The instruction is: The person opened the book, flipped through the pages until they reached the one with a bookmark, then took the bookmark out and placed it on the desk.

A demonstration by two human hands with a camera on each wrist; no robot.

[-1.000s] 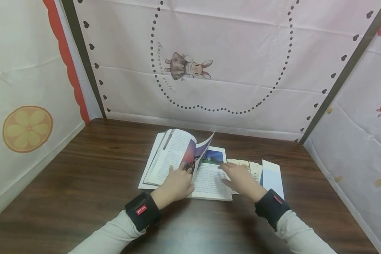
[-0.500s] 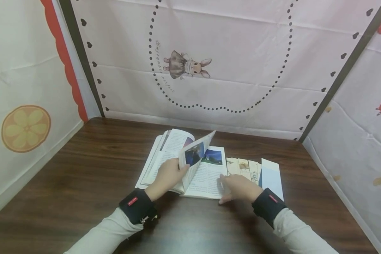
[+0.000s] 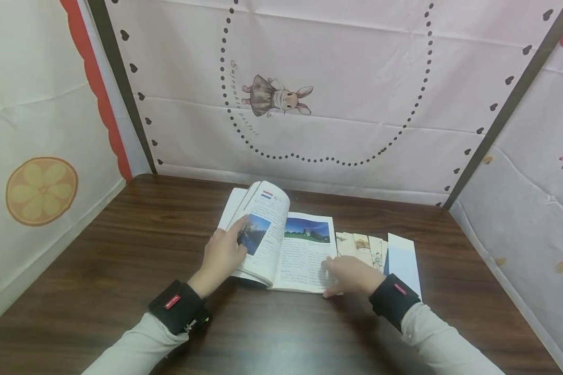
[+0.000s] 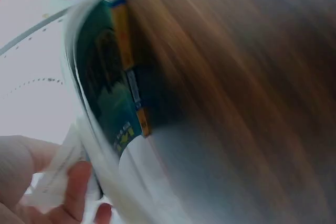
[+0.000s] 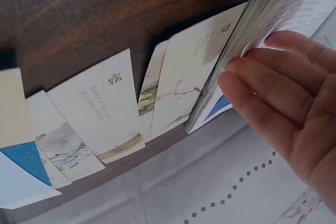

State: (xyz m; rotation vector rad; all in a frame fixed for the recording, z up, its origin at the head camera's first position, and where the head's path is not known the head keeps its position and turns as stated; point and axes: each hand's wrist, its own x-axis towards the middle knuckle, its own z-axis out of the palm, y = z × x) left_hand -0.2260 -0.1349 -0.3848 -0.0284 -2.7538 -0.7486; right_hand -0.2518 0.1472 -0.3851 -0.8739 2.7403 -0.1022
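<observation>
An open book (image 3: 305, 260) lies on the table, its left-hand pages (image 3: 269, 237) arching up from the spine. At their outer edge my left hand (image 3: 219, 260) pinches a page printed with a blue photo (image 3: 254, 233). The left wrist view shows that page between thumb and fingers, with the book's dark green cover (image 4: 102, 77) beneath. My right hand (image 3: 354, 273) rests at the lower right edge of the right page, its fingers (image 5: 278, 87) nearly straight against the paper. In the head view its thumb lies by the bottom corner.
Several illustrated cards (image 5: 100, 108) fan out right of the book, beside a pale blue and white card (image 3: 402, 263). Dark wood tabletop (image 3: 98, 250) surrounds them. Printed fabric walls (image 3: 356, 78) enclose the back and sides.
My left hand has turned a page over from right to left and moved left with it. My right hand has shifted slightly down to the book's lower right edge.
</observation>
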